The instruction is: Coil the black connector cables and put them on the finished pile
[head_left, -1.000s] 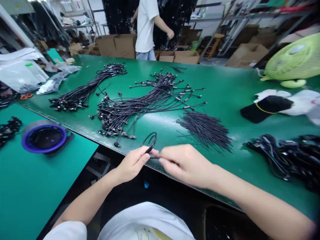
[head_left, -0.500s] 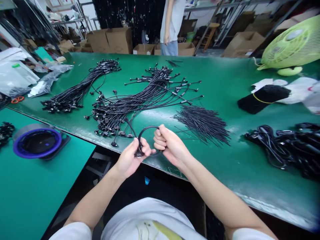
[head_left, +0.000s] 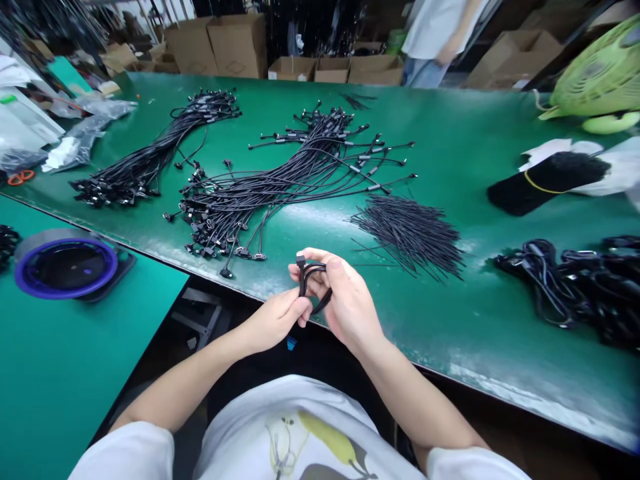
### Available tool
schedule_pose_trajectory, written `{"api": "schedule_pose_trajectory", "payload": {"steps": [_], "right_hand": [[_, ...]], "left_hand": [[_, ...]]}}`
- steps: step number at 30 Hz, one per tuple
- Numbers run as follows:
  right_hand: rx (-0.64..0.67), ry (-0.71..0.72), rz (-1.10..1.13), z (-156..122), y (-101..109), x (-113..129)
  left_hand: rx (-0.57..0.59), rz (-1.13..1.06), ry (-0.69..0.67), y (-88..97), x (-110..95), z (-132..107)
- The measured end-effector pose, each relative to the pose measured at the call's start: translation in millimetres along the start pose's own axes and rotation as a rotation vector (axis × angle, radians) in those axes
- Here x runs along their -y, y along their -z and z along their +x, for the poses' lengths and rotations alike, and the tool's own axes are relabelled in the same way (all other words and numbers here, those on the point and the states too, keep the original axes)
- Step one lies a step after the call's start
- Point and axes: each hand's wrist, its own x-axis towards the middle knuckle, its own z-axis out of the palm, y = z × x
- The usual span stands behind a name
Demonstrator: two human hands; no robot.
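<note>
Over the edge of a green-matted workbench (head_left: 465,133), in a workshop stacked with cardboard boxes (head_left: 237,47), a looped black cable (head_left: 307,277) runs upright, connector pointing up, pinched in the right hand (head_left: 345,300), while the left hand's (head_left: 275,320) grip cannot be told.

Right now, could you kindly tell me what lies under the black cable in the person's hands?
Below lies the green bench mat; the right hand hides part of the black cable.
</note>
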Motion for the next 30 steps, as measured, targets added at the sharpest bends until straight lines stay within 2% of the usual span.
{"api": "schedule_pose_trajectory", "payload": {"steps": [2, 4, 7, 10, 11, 17, 19, 22, 24, 26, 27, 29, 30], "right_hand": [[0.005, 0.061, -0.019, -3.5, -0.5, -1.3], [0.018, 0.133, -0.009, -4.5, -1.7, -0.4], [0.097, 0.143, 0.01, -2.2, -4.2, 6.5], [0.142, 0.063, 0.002, 1.5, -5.7, 16.8], [0.136, 0.039, -0.003, 2.7, -5.8, 19.9], [0.091, -0.12, 0.082, 15.1, -3.1, 25.5], [0.06, -0.102, 0.145, 20.1, -2.1, 23.2], [0.008, 0.018, 0.13, 23.5, 3.1, 21.5], [-0.019, 0.173, -0.064, 20.8, 12.1, 25.2], [-0.031, 0.444, -0.447, 13.4, 25.5, 33.1], [0.004, 0.607, -0.687, 8.2, 32.9, 37.5], [0.193, 0.895, -1.191, -4.5, 46.5, 43.4], [0.318, 0.988, -1.426, -11.3, 51.9, 43.9]], "left_hand": [[0.086, 0.016, -0.005, 0.5, 0.4, 2.1], [0.115, -0.074, -0.019, -1.4, 3.2, 4.4], [0.154, -0.394, 0.003, -8.0, 6.2, 6.5], [0.332, -0.756, 0.124, -14.9, 3.7, 7.3], [0.354, -0.826, 0.153, -16.9, 2.0, 7.4], [0.205, -1.007, 0.214, -26.5, -9.1, 7.9], [0.163, -1.063, 0.226, -29.4, -12.9, 8.3], [0.116, -1.082, 0.22, -31.3, -14.9, 8.2], [0.099, -1.031, 0.218, -29.3, -11.3, 7.5], [0.061, -0.933, 0.235, -24.2, -4.0, 7.4], [0.036, -0.875, 0.245, -21.0, 0.3, 7.8], [0.016, -0.746, 0.264, -15.1, 7.8, 9.3], [0.035, -0.68, 0.274, -13.3, 10.3, 10.3]]}}
